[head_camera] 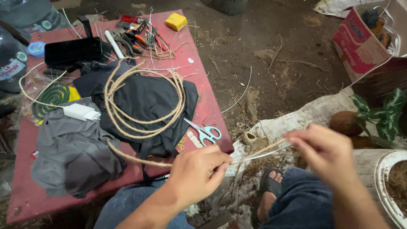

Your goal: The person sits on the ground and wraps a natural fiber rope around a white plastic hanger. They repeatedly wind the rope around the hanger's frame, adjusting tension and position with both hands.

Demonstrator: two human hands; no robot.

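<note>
Two hands are working one length of jute twine w/ a thin white wire running alongside it, approx. centre-frame at 5 o'clock from the red table. Left hand is pinching twine and wire together, fingers closed on both. Right hand is gripping the far end, blurred; fingers appear clamped on the twine, exact grip unclear. Hands are sitting apart, strand stretched between them. Slack twine is trailing back at 10 o'clock into loose coils lying on dark cloth. Scissors w/ teal handles are resting at table edge, just beside the coils. Judgement: keeping the strand taut and the pinch tight against the wire should give an even wrap. A sandalled foot is showing at 6 o'clock.
</note>
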